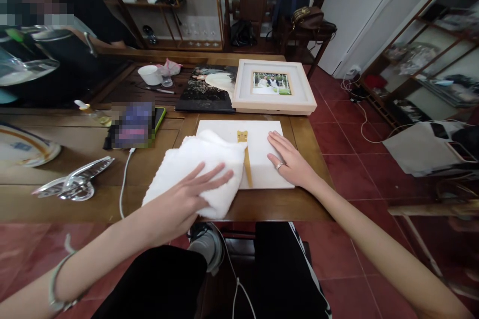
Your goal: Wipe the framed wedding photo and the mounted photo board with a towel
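The left hand point(189, 199) lay palm down on a bunched white towel point(194, 164), its fingers loosely spread over the cloth and not gathered around it; how hard it pressed could not be told. The towel covered the left part of a white board point(265, 159), which lay flat near the front edge of the wooden table point(280, 204). The right hand point(290, 159) rested across the board's right edge, fingers near together and straight, thumb set apart, gripping nothing. Between the hands, a gold-coloured tool point(248, 167) lay on the board, its narrow end toward the person, with a towel corner at its shaft. A framed photograph point(272, 83) and a dark print point(209, 84) lay beyond. The step in hand was judged to be wiping or positioning the towel while the right hand steadied the board; which of the two could not be settled. The next move, in this inspector's judgement, called for keeping the board steady and moving the towel without dragging the tool.
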A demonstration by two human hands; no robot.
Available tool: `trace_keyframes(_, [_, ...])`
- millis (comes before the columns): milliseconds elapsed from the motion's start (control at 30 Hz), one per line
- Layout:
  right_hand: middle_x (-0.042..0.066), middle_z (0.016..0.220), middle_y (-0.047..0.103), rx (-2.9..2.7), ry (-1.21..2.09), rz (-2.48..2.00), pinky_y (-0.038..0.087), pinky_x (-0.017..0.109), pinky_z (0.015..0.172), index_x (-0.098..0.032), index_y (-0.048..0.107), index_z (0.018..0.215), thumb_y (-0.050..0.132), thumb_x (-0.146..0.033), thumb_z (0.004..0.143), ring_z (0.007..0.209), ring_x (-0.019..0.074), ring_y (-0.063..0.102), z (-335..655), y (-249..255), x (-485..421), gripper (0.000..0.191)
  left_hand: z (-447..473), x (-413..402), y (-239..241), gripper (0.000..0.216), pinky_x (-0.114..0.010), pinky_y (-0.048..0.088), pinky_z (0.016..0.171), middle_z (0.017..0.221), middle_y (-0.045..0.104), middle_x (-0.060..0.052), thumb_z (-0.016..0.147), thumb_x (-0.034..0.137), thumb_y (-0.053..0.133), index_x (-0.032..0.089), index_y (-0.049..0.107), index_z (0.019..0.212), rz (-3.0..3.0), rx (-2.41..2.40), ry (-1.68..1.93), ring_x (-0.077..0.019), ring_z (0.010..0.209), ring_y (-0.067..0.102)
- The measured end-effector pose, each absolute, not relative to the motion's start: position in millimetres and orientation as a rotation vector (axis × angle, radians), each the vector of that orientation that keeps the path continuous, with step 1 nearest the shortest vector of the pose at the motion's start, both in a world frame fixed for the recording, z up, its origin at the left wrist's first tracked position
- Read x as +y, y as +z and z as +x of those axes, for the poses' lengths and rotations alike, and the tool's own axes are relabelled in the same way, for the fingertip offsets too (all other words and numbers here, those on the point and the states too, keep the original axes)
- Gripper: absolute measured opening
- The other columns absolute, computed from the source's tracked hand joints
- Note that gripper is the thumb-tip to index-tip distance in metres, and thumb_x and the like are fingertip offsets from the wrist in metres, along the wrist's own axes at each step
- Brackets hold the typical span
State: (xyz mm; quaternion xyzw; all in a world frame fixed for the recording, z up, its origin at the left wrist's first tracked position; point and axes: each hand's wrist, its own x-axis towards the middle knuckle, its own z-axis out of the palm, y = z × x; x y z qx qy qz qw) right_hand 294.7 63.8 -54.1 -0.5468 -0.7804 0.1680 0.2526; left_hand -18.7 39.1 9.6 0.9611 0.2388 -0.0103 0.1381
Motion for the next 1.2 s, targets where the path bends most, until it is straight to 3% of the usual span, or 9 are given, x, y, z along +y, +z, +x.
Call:
trace_keyframes(100, [0.010, 0.154, 0.036, -2.120, 0.447, -1.479, 0.024, 0.049, 0.120, -0.017, 0.039, 0.146, 0.043, -0.039, 0.094, 0.145, 0.0245, 0.026, 295, -55, 64, 0.056, -20, 32, 11, 0.044, -0.047, 0.014, 0.121, 0.157, 0.022, 0.003, 0.068, -0.005, 0.042, 0.021, 0.073, 0.084, 2.757, 0.684, -0.020, -0.0206, 0.146, 0.015])
trace_keyframes(267, [0.012, 0.154, 0.036, -2.126, 0.449, -1.479, 0.024, 0.048, 0.120, -0.015, 0.039, 0.145, 0.042, -0.040, 0.095, 0.145, 0.0243, 0.027, 296, -54, 64, 0.057, -2, 72, 3, 0.047, -0.052, 0.015, 0.119, 0.159, 0.014, -0.008, 0.073, -0.001, 0.042, 0.015, 0.068, 0.108, 2.766, 0.837, -0.075, -0.0263, 0.147, 0.011])
trace_keyframes(500, [0.010, 0.154, 0.036, -2.124, 0.451, -1.463, 0.025, 0.051, 0.119, -0.018, 0.038, 0.146, 0.043, -0.040, 0.094, 0.145, 0.0248, 0.027, 297, -54, 64, 0.056, 24, 136, -10, 0.043, -0.058, 0.016, 0.116, 0.160, 0.014, -0.010, 0.079, 0.005, 0.039, 0.012, 0.063, 0.114, 2.777, 1.003, 0.107, -0.0316, 0.147, 0.005])
trace_keyframes(700, [0.012, 0.153, 0.037, -2.138, 0.410, -1.449, 0.026, 0.049, 0.119, -0.015, 0.040, 0.144, 0.044, -0.039, 0.094, 0.144, 0.0252, 0.029, 297, -56, 66, 0.056, 39, 77, 2, 0.051, -0.060, 0.014, 0.116, 0.160, 0.018, -0.004, 0.075, 0.000, 0.043, 0.020, 0.067, 0.114, 2.764, 0.799, -0.033, -0.0315, 0.147, 0.003])
trace_keyframes(900, [0.015, 0.153, 0.037, -2.147, 0.416, -1.463, 0.025, 0.046, 0.120, -0.010, 0.042, 0.143, 0.043, -0.038, 0.094, 0.145, 0.0244, 0.028, 296, -55, 66, 0.056, 44, 17, 6, 0.031, -0.060, 0.021, 0.115, 0.159, 0.018, -0.007, 0.075, 0.012, 0.059, 0.020, 0.073, 0.102, 2.911, 0.661, -0.082, -0.0371, 0.146, 0.011])
trace_keyframes(1200, [0.012, 0.153, 0.037, -2.149, 0.400, -1.461, 0.026, 0.050, 0.119, -0.016, 0.040, 0.144, 0.044, -0.039, 0.094, 0.144, 0.0251, 0.029, 298, -56, 66, 0.055, 68, 124, 4, 0.049, -0.058, 0.026, 0.112, 0.157, 0.020, -0.017, 0.081, 0.005, 0.045, 0.012, 0.057, 0.128, 2.888, 0.932, -0.137, -0.0355, 0.145, 0.014])
